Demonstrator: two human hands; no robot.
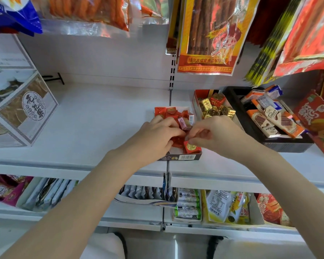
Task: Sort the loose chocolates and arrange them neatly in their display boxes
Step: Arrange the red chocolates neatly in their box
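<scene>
A small display box (187, 157) of red-wrapped chocolates (171, 112) sits on the white shelf near its front edge. My left hand (157, 135) lies curled over the red chocolates in the box's middle. My right hand (211, 134) reaches in from the right, and its fingertips pinch a red chocolate with a gold seal (191, 146) at the box's front right corner. A pink-wrapped chocolate (238, 124) lies among the red ones between my hands. Behind and to the right stands a second box (196, 103) holding gold chocolates (211, 109) and a red one (216, 100).
A black tray (286, 144) of wafer bars stands at the right, with red packets beyond it. White cartons (24, 107) occupy the shelf's left. Snack bags (208, 34) hang overhead. A lower shelf (191, 206) holds more packets.
</scene>
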